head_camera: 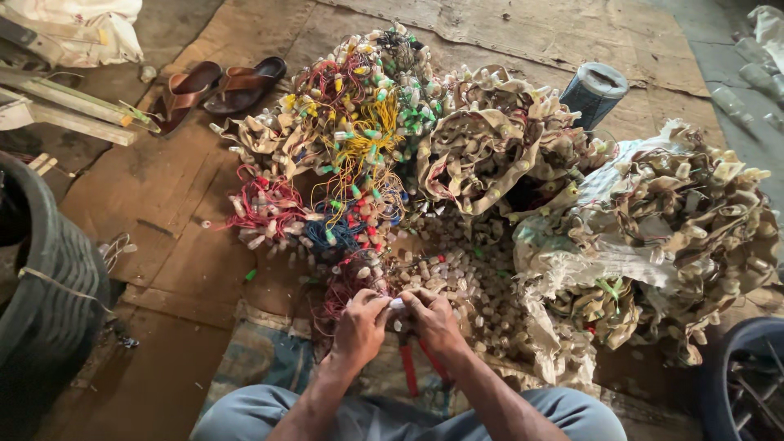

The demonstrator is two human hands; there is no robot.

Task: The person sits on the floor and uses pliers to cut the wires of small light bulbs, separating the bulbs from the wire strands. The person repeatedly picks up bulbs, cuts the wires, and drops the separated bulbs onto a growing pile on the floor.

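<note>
The small white piece (397, 304) pinched between the left hand (359, 327) and right hand (434, 320) is mostly covered by fingers, so its shape cannot be told. The red-handled tool (410, 367) lies partly under the right wrist, its head hidden. The tyre (49, 278), the wheel (747, 376) and the sack (82, 28) run off the picture's edges.

A small glossy white plastic piece (397, 303) is pinched between both hands above red plastic-coated plier handles (410, 367), while matt cream plastic sockets (457, 269) on thin coloured insulated wires (359, 155) are heaped at twelve o'clock upon rough, worn cardboard (163, 204).
</note>
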